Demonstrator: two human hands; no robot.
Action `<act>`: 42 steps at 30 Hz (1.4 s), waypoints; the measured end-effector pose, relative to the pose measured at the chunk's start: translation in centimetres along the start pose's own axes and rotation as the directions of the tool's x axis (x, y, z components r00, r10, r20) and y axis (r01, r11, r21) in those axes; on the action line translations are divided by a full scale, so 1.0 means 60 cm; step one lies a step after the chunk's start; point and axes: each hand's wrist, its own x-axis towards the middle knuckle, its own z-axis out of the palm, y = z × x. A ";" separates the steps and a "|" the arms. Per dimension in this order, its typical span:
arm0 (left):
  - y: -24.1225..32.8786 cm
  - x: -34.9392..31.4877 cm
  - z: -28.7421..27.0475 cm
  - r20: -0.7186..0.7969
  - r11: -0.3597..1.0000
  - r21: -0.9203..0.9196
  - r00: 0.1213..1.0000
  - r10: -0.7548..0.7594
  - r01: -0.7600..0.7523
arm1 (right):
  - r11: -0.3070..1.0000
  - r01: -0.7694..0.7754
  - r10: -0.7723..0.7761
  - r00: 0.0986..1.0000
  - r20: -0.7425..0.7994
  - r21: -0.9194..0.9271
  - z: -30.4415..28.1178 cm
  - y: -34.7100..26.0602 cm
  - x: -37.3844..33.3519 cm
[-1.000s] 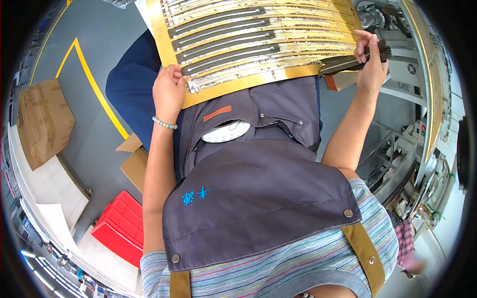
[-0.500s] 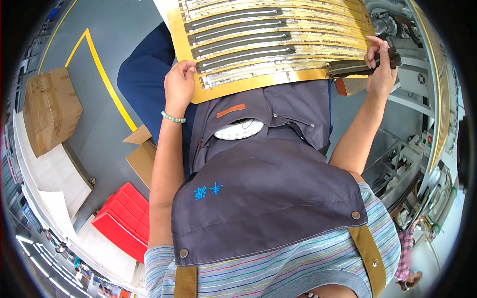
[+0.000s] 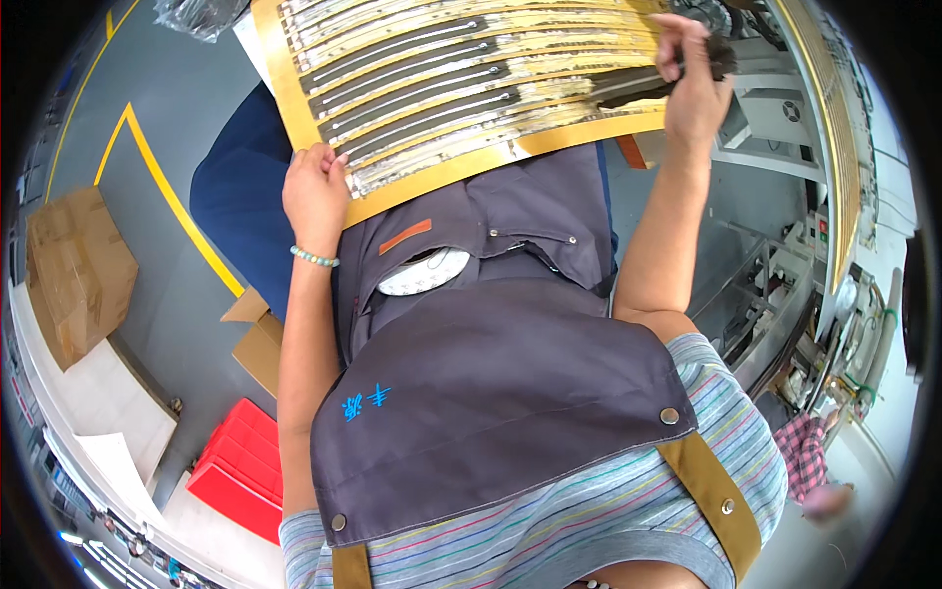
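Observation:
A flat golden-yellow board [image 3: 432,187] with parallel slots lies across my lap. Several dark strips with a pale line down the middle and a small metal bit at one end, like zippers [image 3: 412,103], lie in its left slots. My left hand [image 3: 316,191] grips the board's near left corner, fingers curled at the edge. Over the board's right side, my right hand [image 3: 695,83] is closed round a bundle of dark zipper-like strips [image 3: 721,59]. One dark strip [image 3: 633,93] reaches left from that hand over the near slots; whether it touches the board I cannot tell.
Cardboard boxes [image 3: 78,265] and a red bin [image 3: 240,466] stand to the left, near a white table [image 3: 108,398]. Metal frames and machinery [image 3: 775,294] fill the right side. Another person in a checked shirt [image 3: 803,456] is at the lower right. Clear plastic [image 3: 201,15] lies at the top left.
The view has shifted, so the board and both hands appear further left, with the board more tilted. My right hand and its strip have moved slightly away from the board's near edge.

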 end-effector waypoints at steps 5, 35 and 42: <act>-0.003 -0.009 -0.005 0.030 0.968 -0.245 0.998 -0.054 0.060 | 0.997 0.007 0.005 0.987 0.158 -0.074 0.082 -0.009 -0.037; -0.037 -0.185 -0.293 0.280 -0.314 -0.937 0.873 -0.400 0.156 | 0.813 0.231 -0.582 0.282 0.763 0.535 0.323 -0.150 -0.195; -0.380 -0.406 -0.232 0.189 0.360 -0.533 0.522 -0.832 0.766 | 0.299 -0.388 -0.943 0.021 0.333 0.872 0.128 -0.313 0.018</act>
